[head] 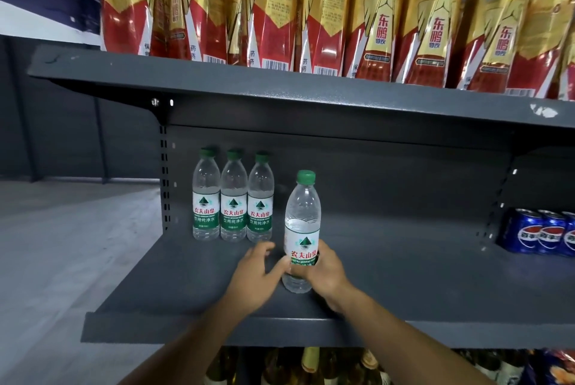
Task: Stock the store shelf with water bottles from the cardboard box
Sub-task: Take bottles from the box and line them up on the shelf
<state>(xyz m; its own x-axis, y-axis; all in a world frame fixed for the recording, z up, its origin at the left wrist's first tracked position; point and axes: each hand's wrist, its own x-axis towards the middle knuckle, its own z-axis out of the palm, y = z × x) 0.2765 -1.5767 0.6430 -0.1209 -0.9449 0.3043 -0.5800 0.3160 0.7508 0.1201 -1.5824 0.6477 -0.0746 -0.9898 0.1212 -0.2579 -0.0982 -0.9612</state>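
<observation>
A clear water bottle point(302, 219) with a green cap and green-and-white label stands upright on the dark grey shelf point(404, 275). My right hand point(326, 272) grips its lower half. My left hand point(253, 275) is beside it on the left, fingers spread and relaxed, the fingertips touching or nearly touching the bottle's base. Three matching water bottles point(233, 198) stand in a row against the shelf's back wall at the left. The cardboard box is out of view.
Blue cola cans point(541, 232) stand at the shelf's right end. The shelf above point(280, 85) carries several red-and-gold drink bottles point(373, 17) and overhangs the working space. Glass bottles point(295, 366) show on the shelf below. Grey floor lies to the left.
</observation>
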